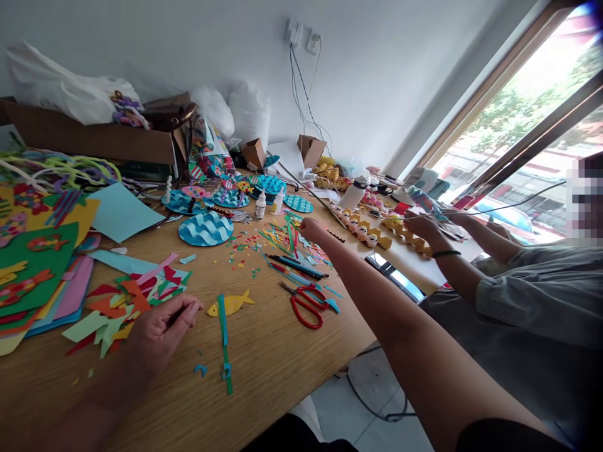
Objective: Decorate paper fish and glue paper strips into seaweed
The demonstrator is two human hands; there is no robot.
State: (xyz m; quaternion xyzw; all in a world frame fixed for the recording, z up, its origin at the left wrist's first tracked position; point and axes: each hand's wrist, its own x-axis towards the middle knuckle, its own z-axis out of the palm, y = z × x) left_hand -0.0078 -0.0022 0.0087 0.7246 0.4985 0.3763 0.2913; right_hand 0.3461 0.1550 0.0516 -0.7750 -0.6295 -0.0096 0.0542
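My left hand (164,326) rests on the wooden table with its fingers curled together, beside the head of a yellow paper fish (232,304); whether it holds anything small is hidden. A green and blue paper strip (223,345) lies across the fish's front part. My right arm reaches far forward, and my right hand (311,230) is closed over the pile of thin coloured strips (282,237); what its fingers hold is too small to tell. Red-handled scissors (308,304) lie on the table, next to several pens (299,267).
Coloured paper scraps (127,298) and stacked sheets (61,295) cover the left. Blue wavy discs (206,228) and glue bottles (260,206) stand behind. At the right, another person's hands (421,226) work near yellow carton strips (365,232). A phone (396,276) lies near the table edge.
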